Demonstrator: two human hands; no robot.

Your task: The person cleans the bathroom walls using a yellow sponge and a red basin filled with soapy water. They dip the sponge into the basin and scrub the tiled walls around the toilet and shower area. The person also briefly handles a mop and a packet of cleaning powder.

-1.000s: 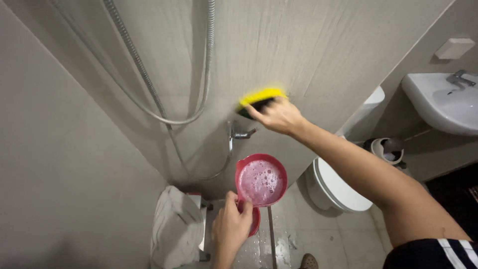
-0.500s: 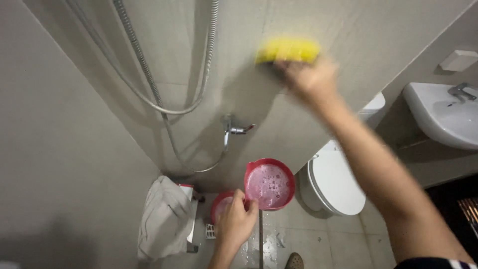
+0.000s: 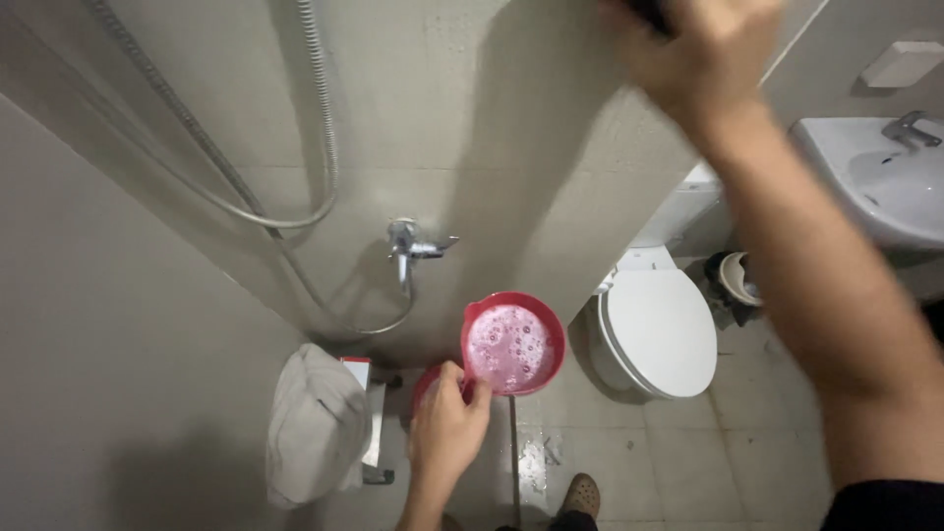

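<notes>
Head view: left hand (image 3: 447,428) grips red soapy dipper (image 3: 513,344) by its handle, below the wall tap (image 3: 408,241); right hand (image 3: 703,44) high above, grip closed on a dark object.

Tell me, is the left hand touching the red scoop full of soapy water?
Touching. The head view shows the left hand gripping the handle of the red scoop, its fingers wrapped around it with no gap, holding it up above the floor.

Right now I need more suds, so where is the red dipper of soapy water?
In the head view the red dipper sits low and centre, held by the left hand, below the wall tap and left of the closed toilet.
</notes>
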